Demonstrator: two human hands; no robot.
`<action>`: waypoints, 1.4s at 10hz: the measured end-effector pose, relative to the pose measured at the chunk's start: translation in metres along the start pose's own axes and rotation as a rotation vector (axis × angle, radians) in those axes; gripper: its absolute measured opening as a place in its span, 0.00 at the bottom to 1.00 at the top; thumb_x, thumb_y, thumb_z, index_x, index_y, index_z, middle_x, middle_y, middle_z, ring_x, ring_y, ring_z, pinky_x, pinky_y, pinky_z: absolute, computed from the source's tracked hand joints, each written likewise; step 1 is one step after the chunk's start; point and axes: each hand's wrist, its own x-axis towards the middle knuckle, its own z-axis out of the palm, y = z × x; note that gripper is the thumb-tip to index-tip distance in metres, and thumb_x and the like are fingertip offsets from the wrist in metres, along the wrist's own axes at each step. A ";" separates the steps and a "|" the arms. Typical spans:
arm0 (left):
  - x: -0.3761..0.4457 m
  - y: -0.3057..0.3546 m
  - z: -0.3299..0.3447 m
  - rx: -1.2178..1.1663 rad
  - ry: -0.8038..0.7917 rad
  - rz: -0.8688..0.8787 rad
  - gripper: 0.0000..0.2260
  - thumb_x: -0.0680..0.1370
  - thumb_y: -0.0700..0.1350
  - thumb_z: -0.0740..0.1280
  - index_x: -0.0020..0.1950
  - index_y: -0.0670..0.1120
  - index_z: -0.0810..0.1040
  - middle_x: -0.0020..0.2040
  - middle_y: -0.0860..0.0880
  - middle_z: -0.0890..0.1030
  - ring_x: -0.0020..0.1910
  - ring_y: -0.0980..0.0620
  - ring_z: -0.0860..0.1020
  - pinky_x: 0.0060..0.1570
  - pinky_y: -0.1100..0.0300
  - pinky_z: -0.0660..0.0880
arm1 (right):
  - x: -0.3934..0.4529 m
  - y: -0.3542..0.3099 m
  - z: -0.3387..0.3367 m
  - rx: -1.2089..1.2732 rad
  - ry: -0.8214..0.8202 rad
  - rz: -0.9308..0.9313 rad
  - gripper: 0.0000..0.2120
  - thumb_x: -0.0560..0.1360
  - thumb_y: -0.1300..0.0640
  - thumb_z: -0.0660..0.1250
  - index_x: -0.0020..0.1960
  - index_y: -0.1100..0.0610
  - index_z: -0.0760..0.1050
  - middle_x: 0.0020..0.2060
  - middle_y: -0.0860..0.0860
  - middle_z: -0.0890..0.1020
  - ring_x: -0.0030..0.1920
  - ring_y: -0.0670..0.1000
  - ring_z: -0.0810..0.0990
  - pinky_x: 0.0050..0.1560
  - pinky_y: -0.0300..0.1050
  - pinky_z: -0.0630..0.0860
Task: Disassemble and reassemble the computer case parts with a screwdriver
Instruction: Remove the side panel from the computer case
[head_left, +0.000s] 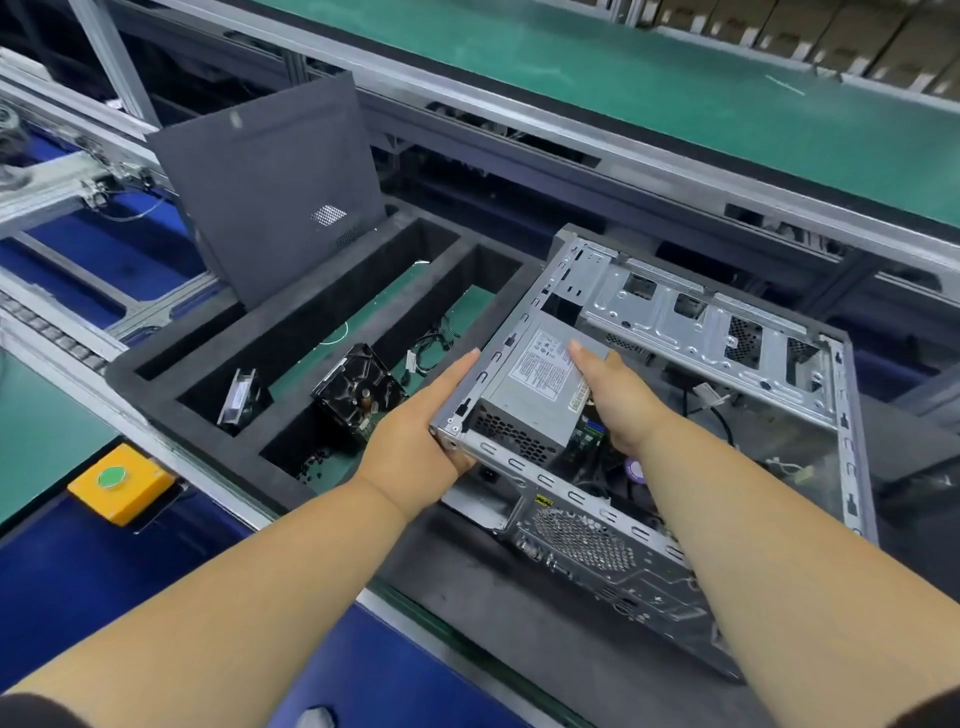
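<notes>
An open silver computer case (675, 540) lies on its side on a dark foam pad, its interior facing up. A grey power supply (540, 384) with a white label sits in the case's near-left corner. My left hand (421, 441) lies flat against the outside of that corner, fingers straight along the case wall. My right hand (618, 400) rests on the right side of the power supply, its fingers reaching over the top edge. No screwdriver is in view.
A black foam tray (156, 358) left of the case holds a hard drive (358, 389), a small bracket (239, 400) and cables (431, 348). The dark side panel (270, 192) leans upright behind it. A yellow box with a green button (117, 480) sits near left. Conveyor rails run behind.
</notes>
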 end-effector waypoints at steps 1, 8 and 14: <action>0.000 0.000 0.003 0.038 0.045 0.011 0.43 0.69 0.36 0.76 0.73 0.69 0.63 0.65 0.62 0.76 0.55 0.51 0.80 0.56 0.48 0.79 | 0.003 0.000 -0.001 -0.008 0.010 -0.001 0.40 0.76 0.29 0.58 0.80 0.48 0.54 0.75 0.50 0.65 0.69 0.54 0.65 0.66 0.54 0.61; -0.010 0.015 0.005 0.191 0.184 0.028 0.41 0.69 0.38 0.75 0.65 0.77 0.64 0.53 0.74 0.77 0.54 0.67 0.78 0.51 0.70 0.72 | -0.002 0.000 0.006 0.185 -0.005 0.112 0.39 0.75 0.29 0.59 0.79 0.48 0.57 0.76 0.49 0.64 0.77 0.57 0.60 0.72 0.61 0.55; -0.010 0.018 -0.006 0.195 0.043 -0.041 0.44 0.71 0.32 0.69 0.67 0.79 0.61 0.52 0.55 0.84 0.41 0.61 0.77 0.49 0.57 0.81 | 0.006 0.006 0.008 0.262 -0.063 0.107 0.23 0.79 0.40 0.64 0.66 0.55 0.72 0.56 0.49 0.83 0.59 0.51 0.79 0.71 0.55 0.61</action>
